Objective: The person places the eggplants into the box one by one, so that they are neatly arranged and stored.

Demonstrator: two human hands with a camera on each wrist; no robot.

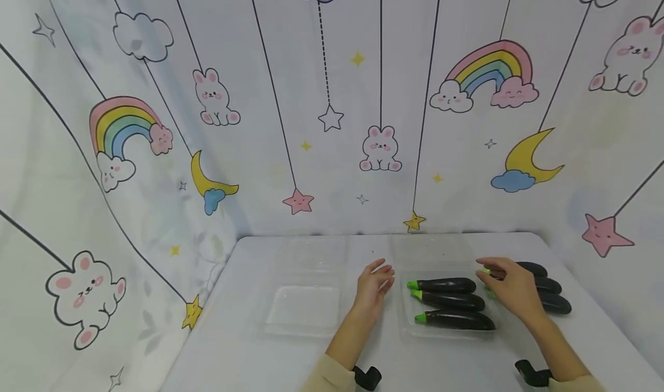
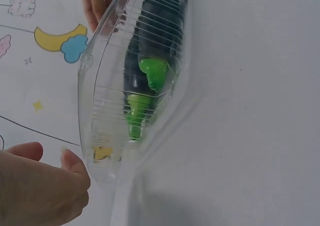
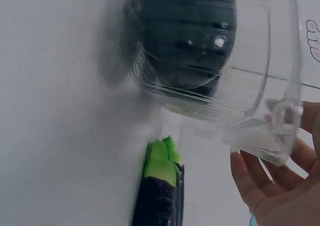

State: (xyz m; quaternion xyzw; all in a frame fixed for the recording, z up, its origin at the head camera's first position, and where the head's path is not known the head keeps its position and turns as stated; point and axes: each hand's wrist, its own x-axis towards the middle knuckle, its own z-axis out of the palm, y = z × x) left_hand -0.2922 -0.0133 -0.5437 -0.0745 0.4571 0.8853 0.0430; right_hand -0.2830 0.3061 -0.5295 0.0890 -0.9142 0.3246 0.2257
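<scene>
- Left hand: fingers loosely bent, holding nothing; just beside the left side of the filled box.
- Right hand: thumb and fingers apart, at the box's right edge; whether it touches the rim, cannot tell.
- Clear plastic box, one: on the table, between the hands; see-through lid laid open at the back.
- Boxed eggplants, three: dark, glossy, side by side inside, green stems to the left.
- Loose eggplants, three: on the table right of the box, partly behind the right hand.
- Second box, one: clear, left of the left hand.
- Printed cloth: behind the table; rabbits, rainbows, moons.
</scene>
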